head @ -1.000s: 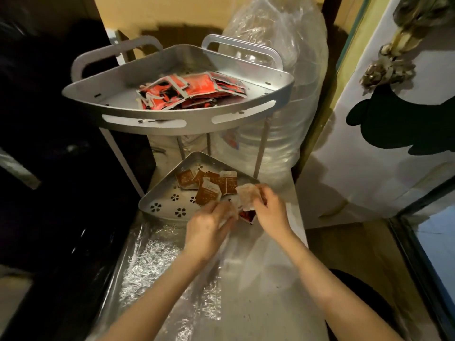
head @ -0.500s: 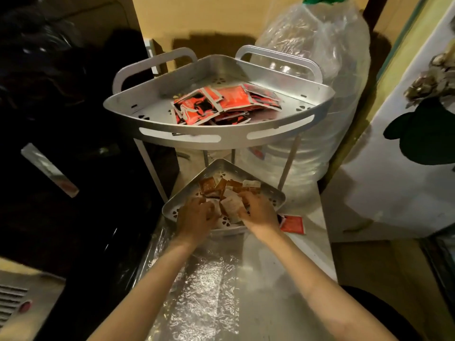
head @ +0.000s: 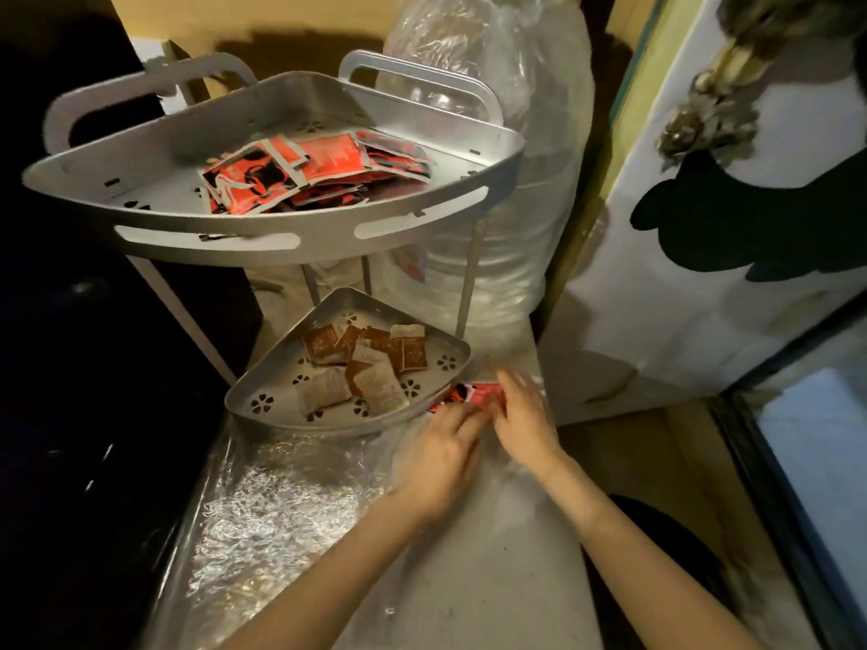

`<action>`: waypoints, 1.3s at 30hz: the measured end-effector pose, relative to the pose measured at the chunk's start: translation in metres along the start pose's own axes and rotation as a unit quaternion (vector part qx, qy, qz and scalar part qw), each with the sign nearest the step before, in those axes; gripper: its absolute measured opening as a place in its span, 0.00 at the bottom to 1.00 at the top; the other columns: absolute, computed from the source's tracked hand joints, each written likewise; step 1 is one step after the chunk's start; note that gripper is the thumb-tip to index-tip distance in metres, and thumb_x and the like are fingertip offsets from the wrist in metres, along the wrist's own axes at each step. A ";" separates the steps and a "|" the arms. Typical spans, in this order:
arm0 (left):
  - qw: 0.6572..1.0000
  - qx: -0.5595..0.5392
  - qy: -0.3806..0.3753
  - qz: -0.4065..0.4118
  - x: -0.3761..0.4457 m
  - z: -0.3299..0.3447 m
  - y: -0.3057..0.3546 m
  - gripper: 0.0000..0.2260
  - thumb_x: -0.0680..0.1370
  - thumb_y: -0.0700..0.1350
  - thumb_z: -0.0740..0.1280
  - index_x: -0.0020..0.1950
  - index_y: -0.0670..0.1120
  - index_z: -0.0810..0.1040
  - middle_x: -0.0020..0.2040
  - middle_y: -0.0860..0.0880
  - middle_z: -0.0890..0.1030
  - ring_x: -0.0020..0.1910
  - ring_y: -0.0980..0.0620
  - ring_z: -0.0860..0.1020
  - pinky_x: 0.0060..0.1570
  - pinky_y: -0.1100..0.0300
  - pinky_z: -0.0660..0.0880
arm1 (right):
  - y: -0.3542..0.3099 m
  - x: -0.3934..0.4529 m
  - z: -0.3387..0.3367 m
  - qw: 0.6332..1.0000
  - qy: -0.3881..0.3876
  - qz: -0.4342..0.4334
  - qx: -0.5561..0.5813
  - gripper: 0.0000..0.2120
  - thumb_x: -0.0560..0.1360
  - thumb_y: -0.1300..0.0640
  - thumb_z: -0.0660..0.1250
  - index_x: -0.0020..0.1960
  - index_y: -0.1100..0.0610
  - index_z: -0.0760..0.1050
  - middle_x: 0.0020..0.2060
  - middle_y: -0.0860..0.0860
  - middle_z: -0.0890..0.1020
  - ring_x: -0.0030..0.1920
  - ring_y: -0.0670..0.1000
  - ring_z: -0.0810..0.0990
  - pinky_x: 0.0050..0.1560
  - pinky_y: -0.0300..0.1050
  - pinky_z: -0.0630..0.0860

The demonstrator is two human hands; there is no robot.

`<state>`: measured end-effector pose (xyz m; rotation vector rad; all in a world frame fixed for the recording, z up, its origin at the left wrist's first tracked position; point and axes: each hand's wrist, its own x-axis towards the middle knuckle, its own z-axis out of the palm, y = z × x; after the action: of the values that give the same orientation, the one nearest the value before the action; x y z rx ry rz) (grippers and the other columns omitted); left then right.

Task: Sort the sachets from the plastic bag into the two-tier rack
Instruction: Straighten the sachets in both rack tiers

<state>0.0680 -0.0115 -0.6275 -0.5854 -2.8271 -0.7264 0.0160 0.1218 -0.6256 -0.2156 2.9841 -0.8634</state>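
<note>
Left hand: the left hand [head: 441,462] is lying palm down on the worktop [head: 469,579], forearm coming in from the lower left, fingers pointing up and right toward the red sachet [head: 474,395].
Left grip: the fingers are lying close together and flat; whether they are pinching anything cannot be told through the blur.
Right hand: the right hand [head: 523,422] is reaching in from the lower right, palm down, fingertips resting at the red sachet's right edge.
Right grip: the fingers are stretched forward and slightly spread; whether they are clamped on the sachet cannot be told.
Red sachet: it is lying flat on the worktop just beside the lower tier [head: 262,391] of the rack, at its right front corner, red with black marks, partly covered by both hands.
Lower tier: brown and pale sachets [head: 363,363] are lying in a loose overlapping heap inside it.
Upper tier: the upper tier [head: 291,232] is carrying a pile of red-and-black sachets [head: 309,171].
Plastic bag: the clear plastic bag [head: 262,513] is lying crumpled and shiny on the worktop under the forearms.
Hard to make out: both hands are smeared by motion; print on the sachets is unreadable; the left side is dark.
</note>
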 end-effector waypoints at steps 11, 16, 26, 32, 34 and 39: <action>0.977 0.112 -0.128 -0.126 -0.002 0.044 0.002 0.30 0.76 0.56 0.47 0.74 0.41 0.52 0.75 0.40 0.53 0.74 0.42 0.47 0.70 0.44 0.45 | 0.026 0.002 0.015 0.988 -0.068 -0.081 -0.114 0.20 0.79 0.55 0.56 0.71 0.51 0.64 0.71 0.50 0.68 0.72 0.50 0.61 0.73 0.50 0.56; 0.974 0.157 -0.120 -0.111 0.002 0.035 -0.006 0.24 0.70 0.53 0.56 0.60 0.41 0.76 0.56 0.43 0.81 0.56 0.43 0.79 0.57 0.49 0.74 | 0.029 -0.006 0.014 0.991 -0.038 -0.088 -0.097 0.18 0.77 0.54 0.60 0.67 0.52 0.70 0.67 0.51 0.73 0.69 0.52 0.67 0.69 0.50 0.62; 0.983 0.115 -0.087 -0.115 0.000 0.026 -0.002 0.20 0.79 0.48 0.56 0.70 0.44 0.63 0.69 0.43 0.68 0.65 0.43 0.66 0.65 0.52 0.65 | 0.028 -0.039 0.009 0.980 -0.057 -0.108 -0.155 0.18 0.79 0.52 0.57 0.68 0.54 0.69 0.68 0.52 0.72 0.69 0.52 0.67 0.66 0.50 0.63; 0.983 0.116 -0.103 -0.093 -0.005 0.013 0.002 0.14 0.79 0.43 0.56 0.63 0.46 0.71 0.59 0.45 0.79 0.55 0.44 0.75 0.51 0.53 0.72 | 0.014 -0.053 -0.009 0.986 -0.070 -0.101 -0.112 0.13 0.80 0.52 0.54 0.60 0.52 0.73 0.55 0.53 0.81 0.56 0.53 0.78 0.58 0.49 0.73; 0.986 0.070 -0.103 -0.108 -0.002 -0.002 0.002 0.11 0.79 0.45 0.57 0.57 0.46 0.76 0.50 0.44 0.82 0.48 0.44 0.79 0.46 0.53 0.74 | 0.003 -0.054 -0.018 0.993 -0.066 -0.080 -0.047 0.12 0.79 0.53 0.55 0.60 0.52 0.73 0.52 0.53 0.82 0.52 0.51 0.80 0.52 0.47 0.77; 0.988 -0.077 -0.031 -0.132 0.002 -0.066 0.020 0.10 0.77 0.44 0.60 0.39 0.44 0.76 0.33 0.47 0.78 0.32 0.50 0.77 0.34 0.56 0.74 | -0.039 -0.038 -0.060 0.990 -0.033 -0.086 0.105 0.12 0.79 0.55 0.58 0.58 0.54 0.77 0.51 0.51 0.83 0.50 0.47 0.79 0.52 0.43 0.76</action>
<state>0.0783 -0.0273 -0.5615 -0.2579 -2.9581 -0.9948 0.0550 0.1260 -0.5543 -0.4884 2.8183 -1.1526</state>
